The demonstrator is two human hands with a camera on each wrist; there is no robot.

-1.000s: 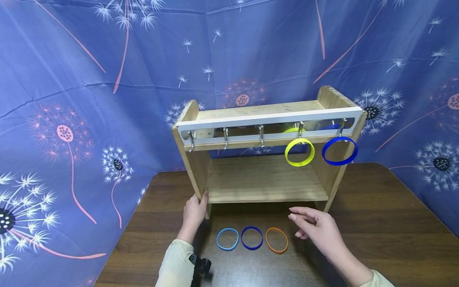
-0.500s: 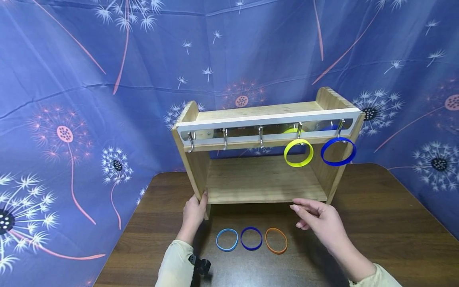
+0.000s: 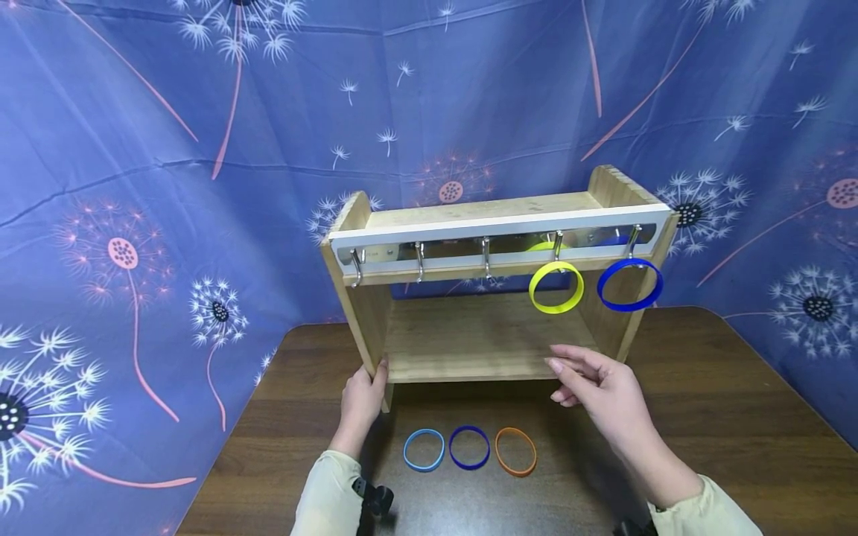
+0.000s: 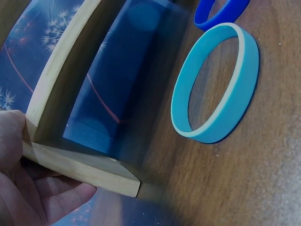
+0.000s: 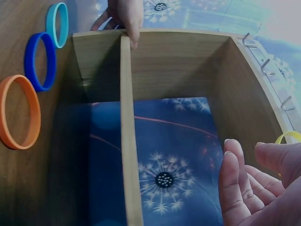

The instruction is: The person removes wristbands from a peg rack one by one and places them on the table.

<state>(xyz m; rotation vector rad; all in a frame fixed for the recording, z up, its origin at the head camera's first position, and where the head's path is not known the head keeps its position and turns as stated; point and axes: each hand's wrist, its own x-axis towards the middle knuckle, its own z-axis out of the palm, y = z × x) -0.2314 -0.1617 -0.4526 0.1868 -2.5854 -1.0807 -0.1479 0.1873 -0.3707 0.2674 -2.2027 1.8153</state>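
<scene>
My left hand [image 3: 360,406] grips the lower left side panel of a wooden shelf [image 3: 496,335], thumb on one face and fingers on the other. Before the shelf's lower board, my right hand [image 3: 606,391] is raised with loosely bent fingers, holding nothing; a gap shows between thumb and fingertips in the right wrist view. Above it, a yellow silicone wristband [image 3: 556,310] and a blue wristband [image 3: 630,307] hang on the two rightmost hooks. On the table lie a light blue wristband [image 4: 249,84], a dark blue wristband [image 5: 30,61] and an orange wristband [image 5: 35,113], in a row.
A white-edged metal hook rail [image 3: 456,224] runs along the shelf's upper front. Its three left hooks, such as the middle hook [image 3: 486,257], carry no band. The brown wooden table [image 3: 268,447] meets a blue dandelion-print cloth [image 3: 268,112] behind.
My right hand has risen from near the table to the front of the lower board. The left hand stays on the side panel, and the wristbands keep their places.
</scene>
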